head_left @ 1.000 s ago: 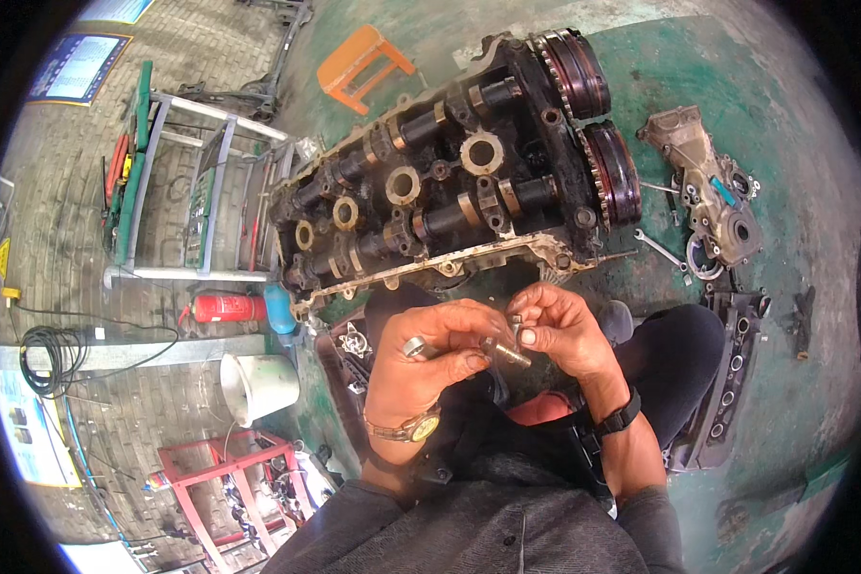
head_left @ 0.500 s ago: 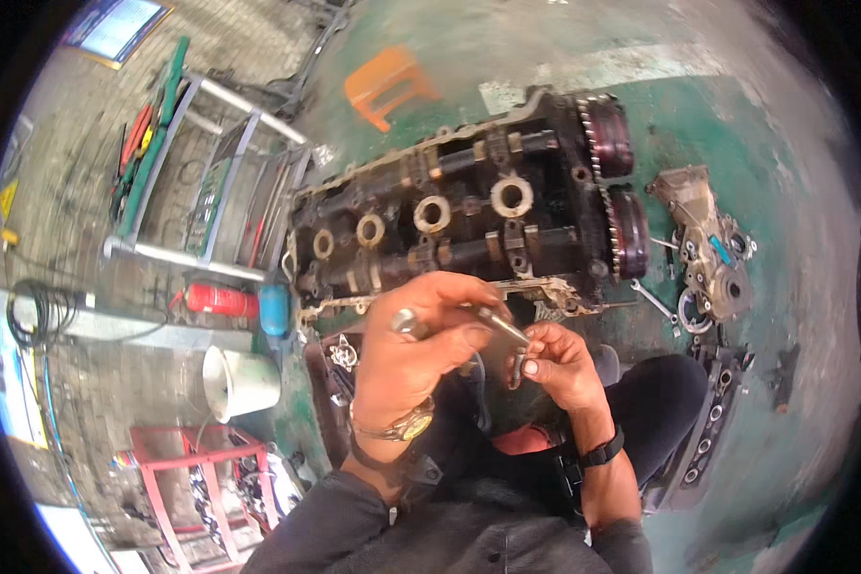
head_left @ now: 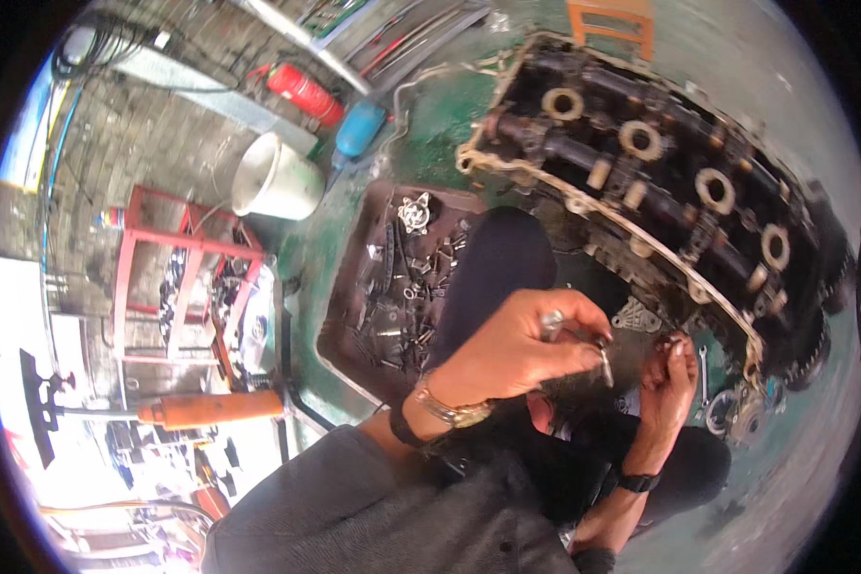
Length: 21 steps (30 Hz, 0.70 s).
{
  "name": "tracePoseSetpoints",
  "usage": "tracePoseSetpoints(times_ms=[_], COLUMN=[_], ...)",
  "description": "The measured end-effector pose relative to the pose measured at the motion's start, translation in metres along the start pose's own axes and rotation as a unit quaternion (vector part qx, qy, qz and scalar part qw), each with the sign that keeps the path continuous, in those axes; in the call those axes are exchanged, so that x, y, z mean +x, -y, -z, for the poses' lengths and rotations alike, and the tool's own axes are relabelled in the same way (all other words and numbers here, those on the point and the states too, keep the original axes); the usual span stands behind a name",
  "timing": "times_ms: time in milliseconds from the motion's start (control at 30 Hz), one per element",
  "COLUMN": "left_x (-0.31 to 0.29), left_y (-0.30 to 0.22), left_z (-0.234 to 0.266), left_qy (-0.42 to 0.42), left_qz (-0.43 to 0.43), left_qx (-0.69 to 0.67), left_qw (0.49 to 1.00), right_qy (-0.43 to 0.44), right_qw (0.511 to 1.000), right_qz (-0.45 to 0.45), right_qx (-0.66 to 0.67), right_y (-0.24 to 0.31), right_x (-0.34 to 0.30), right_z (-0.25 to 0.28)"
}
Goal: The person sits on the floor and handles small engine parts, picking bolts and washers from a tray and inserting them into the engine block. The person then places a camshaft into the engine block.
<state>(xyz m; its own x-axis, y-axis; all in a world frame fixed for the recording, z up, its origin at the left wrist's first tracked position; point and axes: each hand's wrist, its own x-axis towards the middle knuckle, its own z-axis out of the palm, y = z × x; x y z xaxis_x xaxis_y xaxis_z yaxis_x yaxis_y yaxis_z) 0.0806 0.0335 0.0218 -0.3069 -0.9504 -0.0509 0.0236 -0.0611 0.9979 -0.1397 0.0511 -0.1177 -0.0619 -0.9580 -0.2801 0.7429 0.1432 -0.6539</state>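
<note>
You have one slim metal piece [head_left: 607,371] at the fingertips of your left hand [head_left: 517,349], which is pinched narrow upon it; the long axis runs down toward your lap, tipped slightly right. The piece lies to the left of your right hand [head_left: 670,378] and apart from it, so your left is the nearer of your two hands. Your right fingers are bunched close; whether they grip anything cannot be told. A second bright spot shows at your curled left fingers, its nature unclear. Your wrists carry one gold-toned watch [head_left: 454,411], left, and one black band [head_left: 639,482], right. Just past your right hand lies one wrench [head_left: 705,375]. Left of your knee stands one brown tray [head_left: 351,297] bearing one pale round fitting [head_left: 414,213] and many loose bolts, too overlapped to count. Beyond your hands, to the right, rests one dark engine block section [head_left: 674,196] with four ring-shaped openings visible, set in a row along its length. Farther off, you have one white bucket [head_left: 292,187], one blue bottle [head_left: 359,129], one red extinguisher [head_left: 304,93] and, at the top edge, one orange stool [head_left: 607,24], partly cut off.
</note>
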Motion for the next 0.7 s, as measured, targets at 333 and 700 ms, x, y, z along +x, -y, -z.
tracePoseSetpoints(times_ms=[333,700], left_x=[-0.079,-0.054], left_y=[0.037,0.050], left_z=[0.213,0.126], left_qy=[-0.447,0.064], left_qz=[0.021,0.014], left_qx=[-0.170,-0.259], left_qw=[0.878,0.964], right_qy=[-0.135,-0.003], right_qw=[0.959,0.969], right_qz=[-0.067,0.045], right_qx=[-0.241,-0.243], right_y=[-0.039,-0.033], right_x=[0.021,0.001], right_z=[0.012,-0.053])
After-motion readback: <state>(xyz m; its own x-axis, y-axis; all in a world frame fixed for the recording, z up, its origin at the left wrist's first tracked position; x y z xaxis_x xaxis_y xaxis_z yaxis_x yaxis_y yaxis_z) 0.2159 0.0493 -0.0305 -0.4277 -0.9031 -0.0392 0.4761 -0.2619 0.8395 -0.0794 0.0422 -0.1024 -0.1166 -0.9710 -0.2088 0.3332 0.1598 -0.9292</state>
